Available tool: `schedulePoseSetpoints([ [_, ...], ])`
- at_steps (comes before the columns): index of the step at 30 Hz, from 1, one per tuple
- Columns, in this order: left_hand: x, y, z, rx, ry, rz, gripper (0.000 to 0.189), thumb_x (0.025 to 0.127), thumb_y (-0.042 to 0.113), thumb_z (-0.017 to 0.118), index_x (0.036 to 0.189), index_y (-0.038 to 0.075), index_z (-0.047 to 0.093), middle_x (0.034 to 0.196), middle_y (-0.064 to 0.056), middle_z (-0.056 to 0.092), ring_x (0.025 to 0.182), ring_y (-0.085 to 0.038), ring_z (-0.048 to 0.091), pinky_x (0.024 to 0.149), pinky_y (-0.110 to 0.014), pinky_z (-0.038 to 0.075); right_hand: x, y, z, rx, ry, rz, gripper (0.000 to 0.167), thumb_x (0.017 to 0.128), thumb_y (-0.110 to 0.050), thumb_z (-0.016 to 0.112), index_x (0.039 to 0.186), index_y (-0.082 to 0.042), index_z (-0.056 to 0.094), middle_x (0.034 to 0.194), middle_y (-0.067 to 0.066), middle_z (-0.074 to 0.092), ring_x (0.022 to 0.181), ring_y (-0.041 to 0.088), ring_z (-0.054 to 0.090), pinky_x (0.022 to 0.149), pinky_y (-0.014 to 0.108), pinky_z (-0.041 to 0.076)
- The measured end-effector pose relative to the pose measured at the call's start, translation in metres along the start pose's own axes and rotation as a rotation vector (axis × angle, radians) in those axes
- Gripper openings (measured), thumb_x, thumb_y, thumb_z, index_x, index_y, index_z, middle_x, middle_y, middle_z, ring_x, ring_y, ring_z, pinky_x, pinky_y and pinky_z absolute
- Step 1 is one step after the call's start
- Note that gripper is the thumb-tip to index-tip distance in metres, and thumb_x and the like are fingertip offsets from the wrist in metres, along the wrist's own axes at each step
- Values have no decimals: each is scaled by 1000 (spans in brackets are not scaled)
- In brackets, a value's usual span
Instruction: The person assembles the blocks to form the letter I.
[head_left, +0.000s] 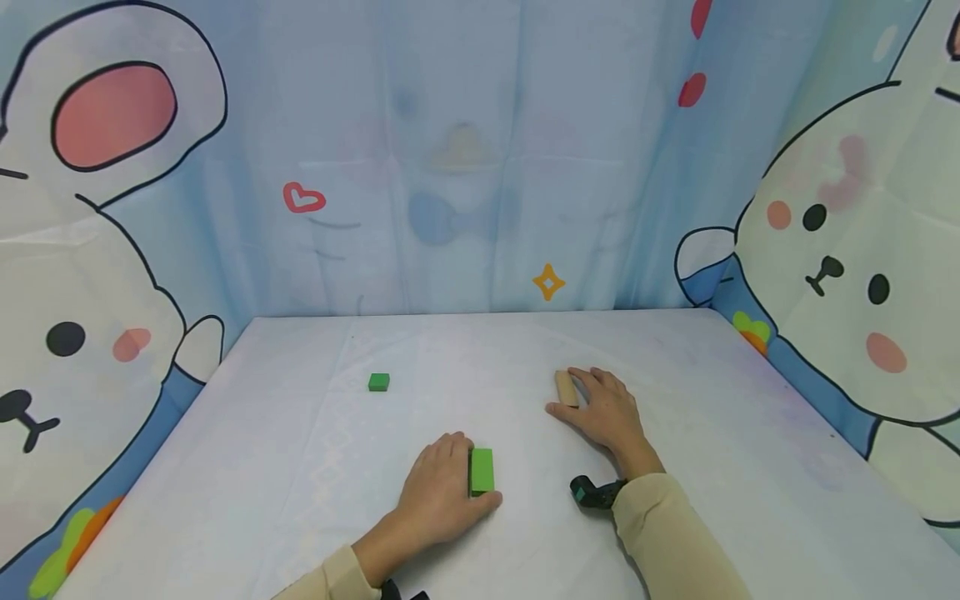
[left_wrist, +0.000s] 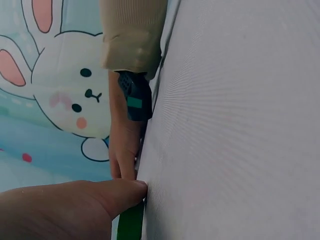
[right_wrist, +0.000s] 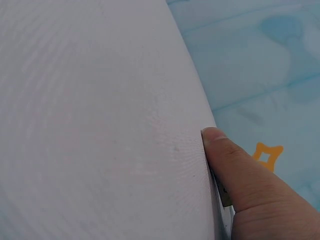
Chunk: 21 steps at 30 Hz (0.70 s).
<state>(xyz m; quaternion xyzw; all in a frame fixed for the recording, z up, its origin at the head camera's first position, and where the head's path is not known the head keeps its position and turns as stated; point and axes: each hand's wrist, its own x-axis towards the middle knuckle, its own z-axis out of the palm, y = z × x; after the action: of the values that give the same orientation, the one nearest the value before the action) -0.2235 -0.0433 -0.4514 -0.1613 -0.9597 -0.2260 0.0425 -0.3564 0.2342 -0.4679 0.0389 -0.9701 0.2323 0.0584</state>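
My left hand (head_left: pixel 442 487) grips a bright green rectangular block (head_left: pixel 482 471) at the near middle of the table, fingers at its far end and thumb at its near end. In the left wrist view, the thumb crosses in front of the green block's dark side (left_wrist: pixel 131 222). Farther off to the right, my right hand (head_left: pixel 607 412) holds a plain wooden block (head_left: pixel 567 389) between forefinger and thumb. Only a dark sliver of that block (right_wrist: pixel 226 196) shows behind the thumb in the right wrist view. Both blocks lie on the white tabletop.
A smaller green block (head_left: pixel 378 382) lies alone at the back left of the white-covered table (head_left: pixel 465 350). Behind the table hangs a blue curtain (head_left: pixel 450 233) printed with rabbits. A black wrist camera (head_left: pixel 596 493) is strapped on the right wrist.
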Motion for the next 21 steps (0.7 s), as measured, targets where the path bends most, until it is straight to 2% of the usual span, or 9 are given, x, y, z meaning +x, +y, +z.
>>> schedulePoseSetpoints([
  [7, 1, 0, 1, 28, 3, 11, 71, 86, 52, 77, 130, 1, 54, 126, -13, 60, 101, -19, 51, 100, -44, 46, -1, -1, 0, -7, 2, 9, 89, 89, -62, 70, 158, -12, 42, 163, 29, 30, 151, 50, 25, 120, 69, 22],
  [11, 1, 0, 0, 27, 4, 13, 70, 86, 51, 77, 130, 1, 54, 129, -14, 60, 107, -22, 53, 104, -45, 46, -2, -3, -1, 1, -1, 10, 89, 89, -60, 71, 157, -12, 42, 163, 30, 29, 151, 51, 24, 120, 69, 21],
  [15, 0, 0, -1, 29, -1, 18, 71, 87, 51, 76, 132, 0, 54, 137, -18, 58, 120, -26, 55, 109, -47, 44, -2, -4, -2, -1, 2, 6, 88, 90, -59, 71, 157, -11, 42, 162, 30, 30, 150, 51, 25, 120, 69, 21],
  [21, 1, -1, 0, 33, -3, 21, 70, 87, 52, 76, 130, 1, 55, 137, -17, 59, 119, -26, 55, 108, -47, 45, -1, -3, -1, 2, -1, 9, 88, 89, -60, 71, 157, -12, 42, 162, 29, 30, 151, 51, 25, 120, 69, 21],
])
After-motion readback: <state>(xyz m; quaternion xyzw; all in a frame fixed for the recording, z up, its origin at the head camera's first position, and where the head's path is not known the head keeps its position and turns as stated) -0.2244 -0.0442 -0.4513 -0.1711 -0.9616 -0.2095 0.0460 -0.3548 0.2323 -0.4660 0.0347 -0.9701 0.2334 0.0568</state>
